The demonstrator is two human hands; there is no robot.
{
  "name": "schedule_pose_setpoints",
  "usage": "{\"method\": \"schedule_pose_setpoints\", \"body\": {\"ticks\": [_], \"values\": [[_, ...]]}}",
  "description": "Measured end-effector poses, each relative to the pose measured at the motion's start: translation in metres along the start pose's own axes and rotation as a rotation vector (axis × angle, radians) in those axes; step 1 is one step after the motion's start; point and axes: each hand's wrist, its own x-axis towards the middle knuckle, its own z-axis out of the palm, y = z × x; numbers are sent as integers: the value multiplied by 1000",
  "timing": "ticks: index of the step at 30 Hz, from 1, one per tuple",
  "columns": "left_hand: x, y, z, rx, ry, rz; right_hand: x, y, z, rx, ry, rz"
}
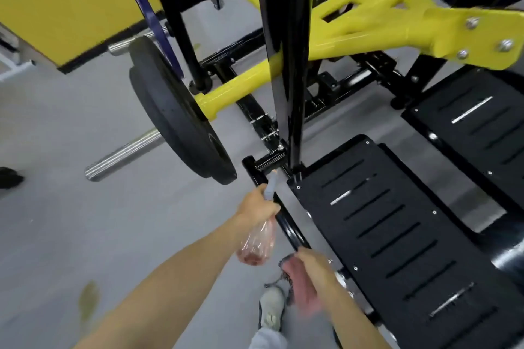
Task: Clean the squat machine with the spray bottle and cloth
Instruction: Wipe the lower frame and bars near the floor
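The left hand curls round the spray bottle, nozzle pointing away along the black rail just to its right, while the right hand, at the rail's near end, clutches the cloth.

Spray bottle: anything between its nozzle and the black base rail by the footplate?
Nothing visible. The left hand holds the spray bottle with its nozzle close to the base rail, clear air between. The weight plate hangs to the left, out of line; the right hand holds the cloth at the rail nearer the camera.
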Motion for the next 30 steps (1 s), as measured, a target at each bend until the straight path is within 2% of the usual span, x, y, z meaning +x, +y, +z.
{"method": "schedule_pose_setpoints", "body": {"ticks": [3,9,12,16,20,27,30], "values": [[46,-11,2,62,-22,-25,33,-13,20,39,33,-12],[97,-12,13,46,-22,-37,73,-10,50,-165,-67,-161],[121,-13,17,41,-46,-43,85,-8,66,-140,-96,-198],[140,-15,15,-27,-60,-76,99,-5,85,-35,-64,-160],[150,-20,13,-54,-62,-72,92,-14,89,-73,-46,-180],[164,-40,5,-116,6,-97,91,-12,96,-89,7,-136],[170,-52,-4,-111,89,-153,90,-9,96,-134,17,-123]]}}
